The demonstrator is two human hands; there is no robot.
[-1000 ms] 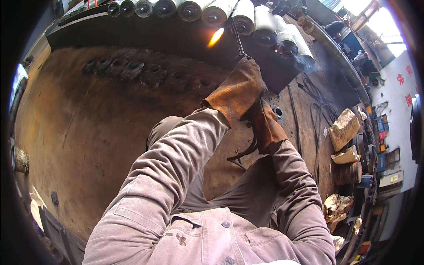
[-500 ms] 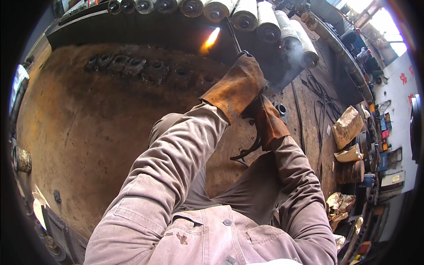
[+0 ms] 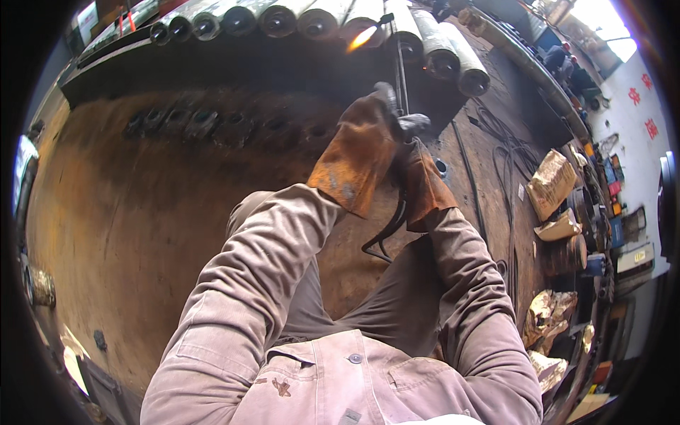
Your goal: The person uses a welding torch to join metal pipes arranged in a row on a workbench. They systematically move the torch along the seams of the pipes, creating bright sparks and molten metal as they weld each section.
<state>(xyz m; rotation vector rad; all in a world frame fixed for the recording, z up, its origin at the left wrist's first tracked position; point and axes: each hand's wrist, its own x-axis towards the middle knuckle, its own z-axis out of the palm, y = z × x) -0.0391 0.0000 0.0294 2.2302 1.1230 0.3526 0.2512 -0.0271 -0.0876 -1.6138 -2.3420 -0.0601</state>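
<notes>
A lit gas torch (image 3: 402, 81) points away from me, its thin tubes rising from between my gloves. An orange-yellow flame (image 3: 363, 37) streams leftward from its tip, in front of the row of grey metal cylinders (image 3: 464, 60). My left hand (image 3: 368, 134), in a scorched brown leather gauntlet, is closed around the torch at its left side. Close behind it, my right hand (image 3: 420, 159), in a similar gauntlet with dark fingers, closes on the torch's handle end. Dark hoses (image 3: 388, 237) hang below the hands. The gloves hide most of the handle.
Several dark blocks with round holes (image 3: 202, 124) lie in a row on the rusty brown plate (image 3: 127, 248). Another holed metal piece (image 3: 441, 168) sits beside my right glove. Cables (image 3: 506, 156) run along the right, near torn brown paper sacks (image 3: 552, 184). Another person (image 3: 559, 57) is far right.
The torch has swung more upright, and its flame has moved up and right, close to the cylinders. Both gloves shifted slightly left. Smoke near the right-hand cylinders has cleared.
</notes>
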